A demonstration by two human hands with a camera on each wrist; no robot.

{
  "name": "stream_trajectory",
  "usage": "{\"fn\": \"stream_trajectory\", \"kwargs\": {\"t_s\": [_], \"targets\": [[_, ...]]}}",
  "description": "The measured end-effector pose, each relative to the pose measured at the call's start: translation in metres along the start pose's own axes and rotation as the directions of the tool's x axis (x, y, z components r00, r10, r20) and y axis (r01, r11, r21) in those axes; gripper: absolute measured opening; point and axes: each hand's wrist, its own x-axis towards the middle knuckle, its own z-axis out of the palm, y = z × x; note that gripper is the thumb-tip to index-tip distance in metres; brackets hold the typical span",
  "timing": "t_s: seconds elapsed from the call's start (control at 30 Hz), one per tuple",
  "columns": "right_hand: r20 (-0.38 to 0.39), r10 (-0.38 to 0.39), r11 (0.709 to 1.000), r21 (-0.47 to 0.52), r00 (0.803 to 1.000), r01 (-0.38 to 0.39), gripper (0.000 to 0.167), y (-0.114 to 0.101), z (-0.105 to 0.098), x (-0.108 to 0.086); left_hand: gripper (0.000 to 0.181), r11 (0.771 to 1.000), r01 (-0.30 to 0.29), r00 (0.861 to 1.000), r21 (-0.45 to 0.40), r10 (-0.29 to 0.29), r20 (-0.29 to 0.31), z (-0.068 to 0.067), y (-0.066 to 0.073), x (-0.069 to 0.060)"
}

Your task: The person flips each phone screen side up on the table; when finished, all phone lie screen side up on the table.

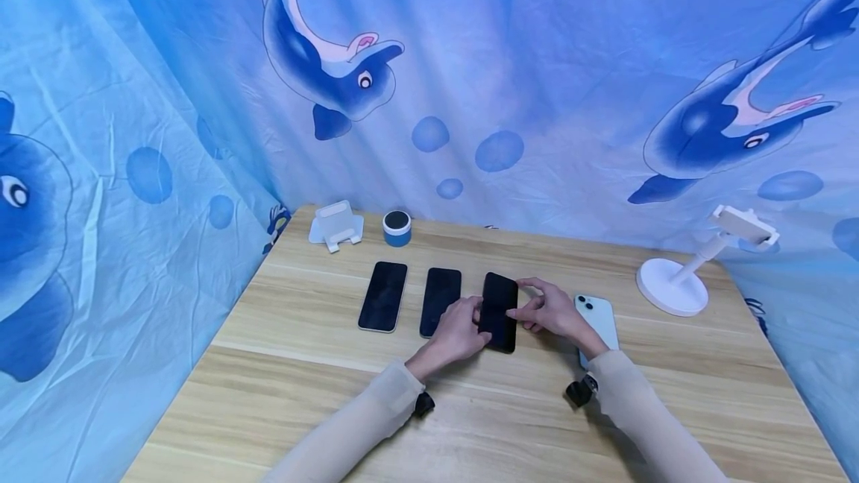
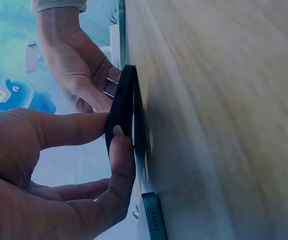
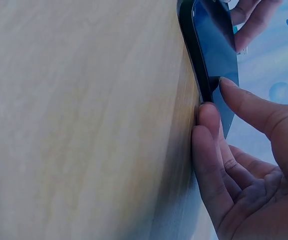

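A black smartphone (image 1: 500, 292), screen up, is held between both hands at the middle of the table. My left hand (image 1: 459, 330) pinches its left edge, thumb on the screen side and a finger beneath, as the left wrist view shows. On the opposite edge, my right hand (image 1: 554, 310) grips the phone with its thumb on the glass and fingers at the side and underneath. A thin gap shows between the phone (image 2: 122, 107) and the tabletop in the left wrist view. To its left lie two more dark-screened phones, one nearer (image 1: 440, 291) and one farther (image 1: 383, 295).
A pale green phone (image 1: 601, 319) lies back up, partly under the right forearm. Behind stand a white folding phone stand (image 1: 338, 222) and a blue-and-white cylinder (image 1: 397, 229). A white round-based stand (image 1: 672, 288) is at the right. Blue dolphin-print curtains enclose the wooden table (image 1: 282, 364).
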Motion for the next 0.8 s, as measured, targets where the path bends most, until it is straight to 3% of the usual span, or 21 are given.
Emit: {"fn": "stream_trajectory", "kwargs": {"t_s": [0.8], "targets": [[0.005,-0.047,0.999,0.023,0.999,0.047,0.076,0.0040,-0.0031,-0.0002,0.078,0.983,0.081,0.990,0.163,-0.098,0.099,0.0025,0.0046,0.0094]]}}
